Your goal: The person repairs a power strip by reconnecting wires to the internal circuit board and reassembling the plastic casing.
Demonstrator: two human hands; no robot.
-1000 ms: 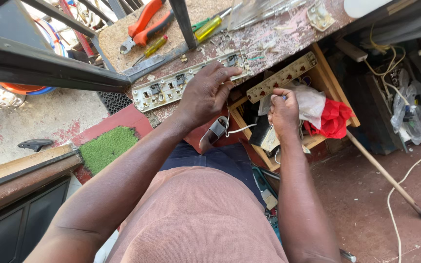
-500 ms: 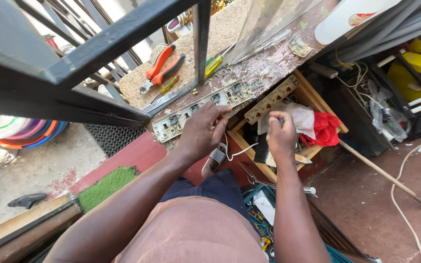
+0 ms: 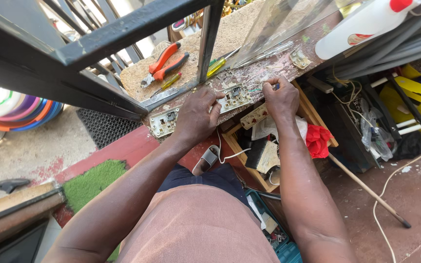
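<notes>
Pressing left hand (image 3: 198,117) on socket plate (image 3: 235,96); right hand (image 3: 281,97) seemingly pinching wires (image 3: 255,89).

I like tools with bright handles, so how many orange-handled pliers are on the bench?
1. The orange-handled pliers lie on the rough board at the back of the bench, behind the black metal bar, beside a yellow screwdriver. More tools could be hidden behind the bars.

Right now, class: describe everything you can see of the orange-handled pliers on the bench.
The orange-handled pliers lie flat on the rough, speckled benchtop, behind the black metal bar. Two curved orange grips with dark trim spread slightly apart; the grey metal jaws point down-left. A yellow-handled screwdriver lies just beside them. Neither hand touches them.
</notes>
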